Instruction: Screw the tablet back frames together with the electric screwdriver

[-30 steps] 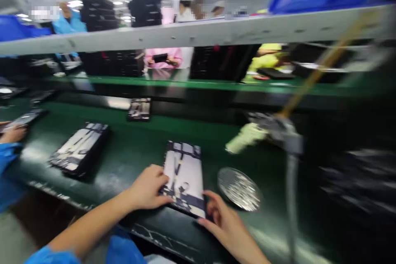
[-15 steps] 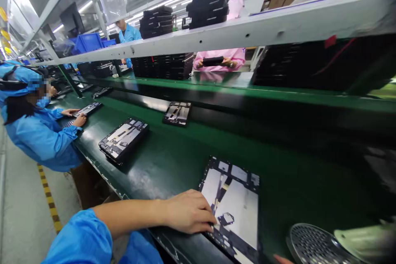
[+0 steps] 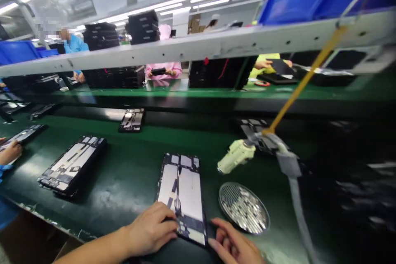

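Note:
An opened tablet chassis point(image 3: 182, 192), black-framed with silver plates and a flex cable, lies lengthwise on the green conveyor belt point(image 3: 130, 173) in front of me. My left hand point(image 3: 151, 231) rests on its near left corner, fingers pressing the edge. At the bottom edge of the view my right hand point(image 3: 233, 245) touches the near right corner, fingers apart. A round perforated metal dish point(image 3: 243, 207) holding small screws sits just right of the tablet.
A pale electric screwdriver point(image 3: 236, 156) hangs on a yellow cord above the belt to the right. Two more tablet chassis point(image 3: 71, 165) point(image 3: 132, 119) lie further left. A co-worker's hand point(image 3: 9, 152) is at the left edge; people work beyond the overhead shelf point(image 3: 198, 45).
The camera swung left toward the co-worker and back to the right. My left hand stayed on the tablet's near left corner; my right hand is back in view at its near right corner.

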The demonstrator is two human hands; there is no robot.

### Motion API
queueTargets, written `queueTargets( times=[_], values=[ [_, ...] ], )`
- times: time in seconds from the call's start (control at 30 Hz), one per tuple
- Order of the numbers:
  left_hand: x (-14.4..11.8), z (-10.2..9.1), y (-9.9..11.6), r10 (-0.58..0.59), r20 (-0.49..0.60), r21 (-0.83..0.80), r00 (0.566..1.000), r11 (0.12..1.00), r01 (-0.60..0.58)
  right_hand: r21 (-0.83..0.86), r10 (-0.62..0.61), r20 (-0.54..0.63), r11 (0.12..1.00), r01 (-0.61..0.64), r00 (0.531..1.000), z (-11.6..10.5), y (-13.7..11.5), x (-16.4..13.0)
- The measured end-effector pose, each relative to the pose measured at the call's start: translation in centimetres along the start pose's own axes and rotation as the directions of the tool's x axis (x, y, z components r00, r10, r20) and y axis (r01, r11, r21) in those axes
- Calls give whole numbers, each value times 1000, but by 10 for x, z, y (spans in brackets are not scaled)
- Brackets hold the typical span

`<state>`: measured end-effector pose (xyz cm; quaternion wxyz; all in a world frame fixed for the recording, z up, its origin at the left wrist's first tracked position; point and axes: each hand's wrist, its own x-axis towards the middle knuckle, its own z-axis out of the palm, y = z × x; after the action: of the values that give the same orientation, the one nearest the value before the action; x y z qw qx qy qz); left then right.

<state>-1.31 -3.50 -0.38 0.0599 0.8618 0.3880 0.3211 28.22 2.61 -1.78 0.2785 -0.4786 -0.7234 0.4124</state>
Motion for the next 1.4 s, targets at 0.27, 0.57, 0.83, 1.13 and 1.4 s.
queueTargets(
  times=[0.27,0.57,0.83,1.13,1.4],
  values=[
    [-19,-8,3,-154,-24,-8,988,988,154,-14,9,73,1000,-8,997,3,-26,-9],
    [-13,-19,5,-125,-50,-49,991,991,122,1,-11,66,1000,11,998,4,-28,-12],
    [-7,-16,11,-54,-5,-39,999,998,54,7,-16,58,1000,16,998,3,-30,-13],
    [-6,-21,10,-73,65,-6,995,997,73,29,-11,51,1000,10,999,4,-31,-12],
    [-9,-21,2,-119,72,-15,990,993,121,156,66,-80,986,-53,995,-37,-19,-14]
  ],
)
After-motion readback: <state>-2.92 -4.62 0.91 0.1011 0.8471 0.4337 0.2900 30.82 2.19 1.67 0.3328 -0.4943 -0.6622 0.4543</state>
